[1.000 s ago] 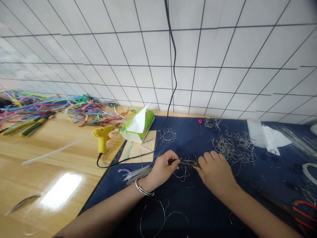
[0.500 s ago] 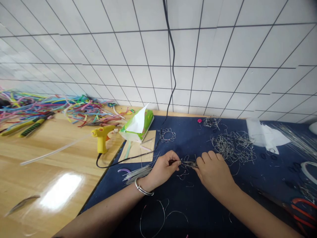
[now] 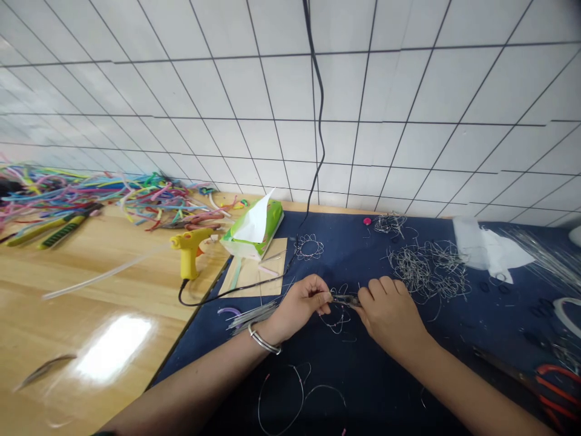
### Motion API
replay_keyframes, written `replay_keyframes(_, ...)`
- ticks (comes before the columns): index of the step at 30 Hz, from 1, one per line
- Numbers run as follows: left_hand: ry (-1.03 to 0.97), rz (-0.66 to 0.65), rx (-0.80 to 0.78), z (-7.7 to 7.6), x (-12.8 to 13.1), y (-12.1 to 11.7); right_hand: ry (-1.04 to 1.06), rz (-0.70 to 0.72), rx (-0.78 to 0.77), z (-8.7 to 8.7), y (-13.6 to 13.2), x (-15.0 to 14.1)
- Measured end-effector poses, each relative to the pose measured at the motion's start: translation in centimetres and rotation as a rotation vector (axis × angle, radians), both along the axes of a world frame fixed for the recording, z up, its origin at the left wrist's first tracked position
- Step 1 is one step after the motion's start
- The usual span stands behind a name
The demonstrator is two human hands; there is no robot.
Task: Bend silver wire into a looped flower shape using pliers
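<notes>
My left hand (image 3: 305,306) pinches a thin bent wire piece (image 3: 336,321) that forms several loops below and above the fingers. Closed around a pair of pliers (image 3: 347,299), my right hand (image 3: 390,315) holds the jaws against the wire beside my left fingertips. The pliers' handles are hidden in the palm. Further back on the dark blue cloth lies a flower-shaped wire ring (image 3: 309,247). Nearer to me rests a loose curled wire (image 3: 303,393). A bundle of straight wires (image 3: 254,318) lies next to my left wrist.
A tangled wire heap (image 3: 429,269) lies at the right, with orange-handled scissors (image 3: 558,387) nearer me. Left stand a yellow glue gun (image 3: 188,254) and a tissue pack (image 3: 254,230) beside a wooden board (image 3: 227,284). A black cable (image 3: 320,121) hangs down the tiled wall.
The wire loops between my hands have turned, and more of them show below my left fingers. Both hands stay almost in place; the view has shifted slightly.
</notes>
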State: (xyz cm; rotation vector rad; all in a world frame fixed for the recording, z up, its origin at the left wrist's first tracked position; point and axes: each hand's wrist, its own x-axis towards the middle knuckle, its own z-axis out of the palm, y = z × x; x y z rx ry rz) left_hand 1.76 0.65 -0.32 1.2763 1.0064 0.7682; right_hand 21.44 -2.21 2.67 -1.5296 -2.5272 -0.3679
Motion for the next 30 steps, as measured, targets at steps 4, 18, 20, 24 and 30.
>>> replay_keyframes(4,0.029,0.005,0.011,-0.2,-0.1,0.0,0.003,0.014,0.020,-0.3,0.0,0.1)
replay_keyframes(18,0.090,0.011,0.042,0.2,-0.2,0.0,-0.010,0.011,0.002,-1.0,-0.1,0.2)
replay_keyframes(20,0.092,0.020,0.037,0.4,-0.1,0.0,-0.013,0.013,-0.007,-1.2,-0.1,0.2)
replay_keyframes(24,0.088,0.032,0.030,0.5,-0.1,-0.1,-0.014,0.011,-0.006,-1.5,-0.1,0.2)
replay_keyframes(30,0.072,0.049,0.045,0.4,-0.1,0.0,0.011,-0.015,0.012,-1.4,0.3,0.3)
